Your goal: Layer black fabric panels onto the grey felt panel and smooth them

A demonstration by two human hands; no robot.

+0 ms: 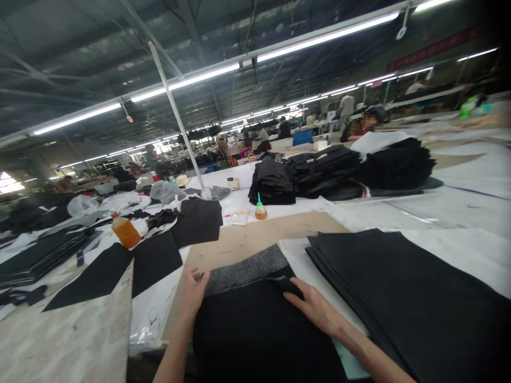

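Note:
A black fabric piece (255, 330) lies before me, its lower part hanging toward my body over the table's front edge. Along its far end runs a grey knitted strip (247, 268). My left hand (195, 291) is closed at the left edge, where strip and black cloth meet, with the thumb against the strip's end. On the opposite side, my right hand (313, 304) grips the lifted right edge of the black cloth between thumb and fingers. Under the piece is a tan board (235, 236) on the table.
Stacked black panels (399, 282) lie to the right. Behind stand a small oil bottle (261, 211) with a green nozzle and piles of dark cloth (327, 167). At left are an orange-liquid bottle (126, 231) and loose black pieces (96, 276). A person (359, 127) sits beyond the piles.

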